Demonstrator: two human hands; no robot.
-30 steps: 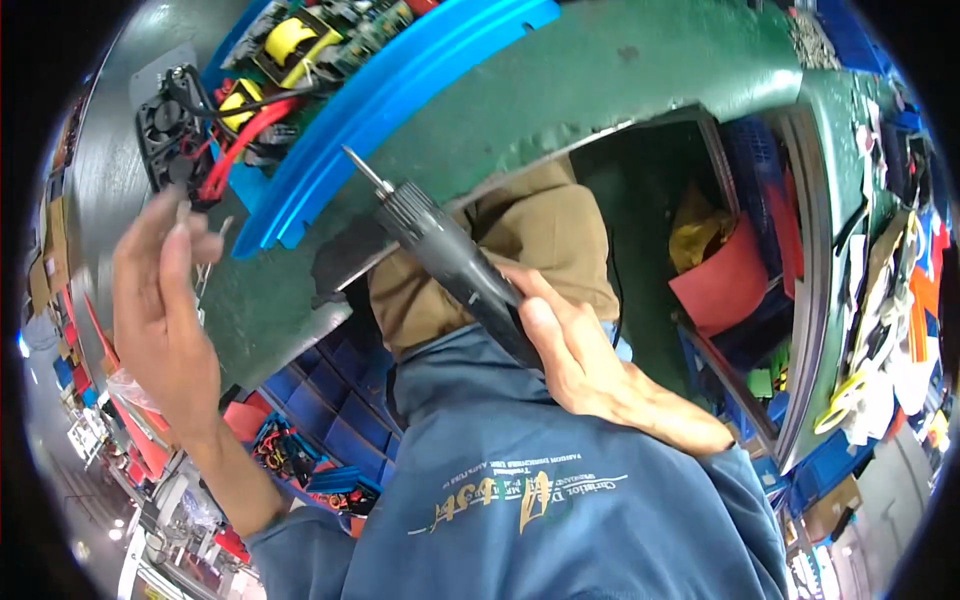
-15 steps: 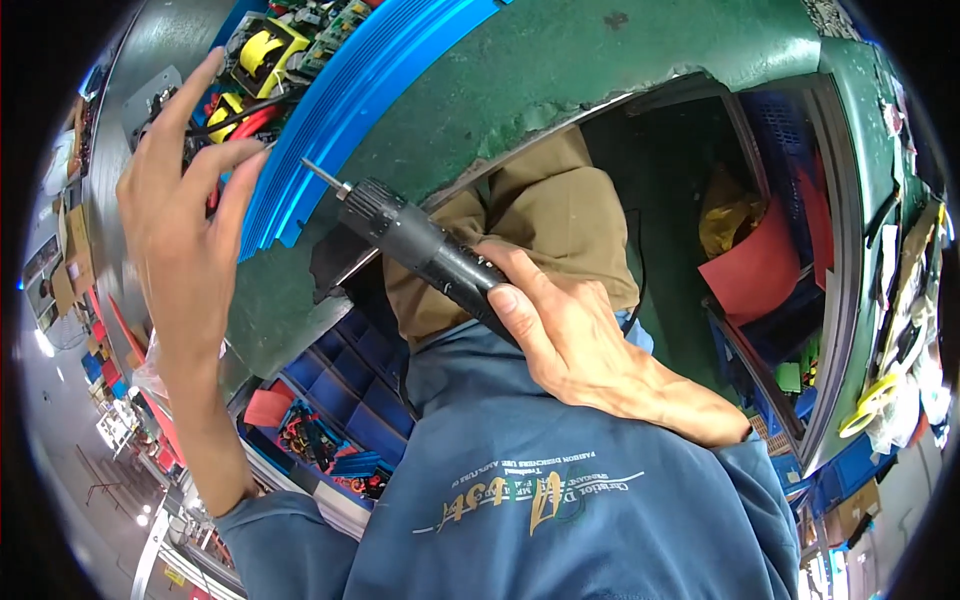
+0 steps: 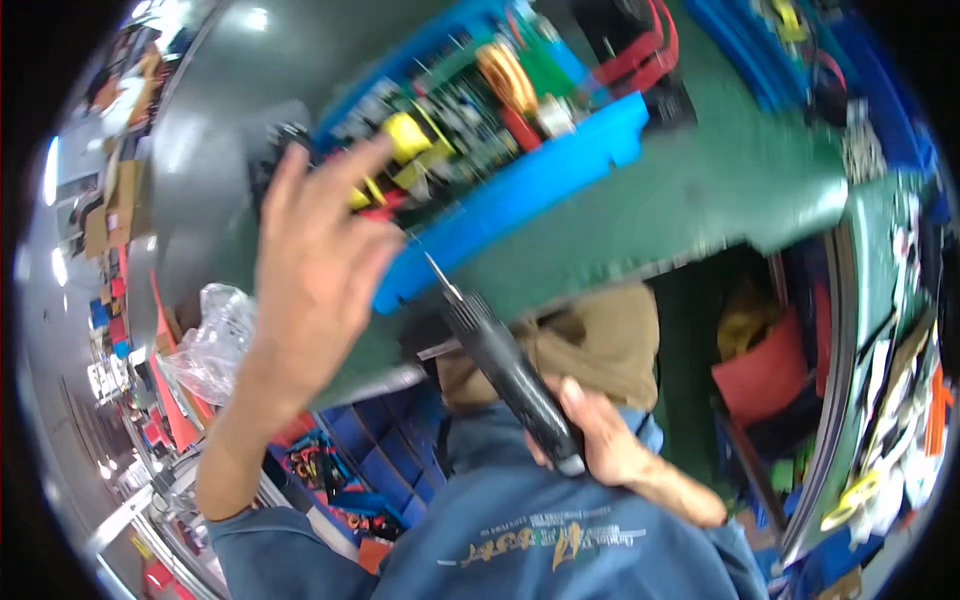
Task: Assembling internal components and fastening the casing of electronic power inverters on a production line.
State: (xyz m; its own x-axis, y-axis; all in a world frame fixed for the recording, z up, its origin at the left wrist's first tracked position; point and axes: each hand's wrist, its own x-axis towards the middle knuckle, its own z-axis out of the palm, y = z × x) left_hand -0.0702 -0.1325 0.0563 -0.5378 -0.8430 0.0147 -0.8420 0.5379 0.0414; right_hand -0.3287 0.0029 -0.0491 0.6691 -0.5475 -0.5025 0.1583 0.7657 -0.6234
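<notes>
My right hand (image 3: 610, 440) is wrapped round a black electric screwdriver (image 3: 510, 375), its thin metal bit pointing up and left. Close to the bit's tip is my left hand (image 3: 315, 265), blurred, with thumb and forefinger brought together. A tiny thing may be between them, too small to name. The other left fingers reach over the end of a blue metal housing (image 3: 540, 205). Inside it lies a circuit board (image 3: 470, 130) with a yellow-wrapped transformer (image 3: 410, 135), a copper coil (image 3: 507, 78) and red wires.
The green-topped bench (image 3: 700, 195) has a worn front edge. Red cables (image 3: 655, 45) and another blue housing (image 3: 735, 50) lie further right. A clear plastic bag (image 3: 215, 335) is at the left. Blue bins (image 3: 375, 450) with parts sit below the bench, and yellow tape (image 3: 850, 500) hangs right.
The view has swung so more of the blue housing shows. The screwdriver now points more steeply upward, its bit still near my left fingertips. My right hand sits nearer the tool's rear end.
</notes>
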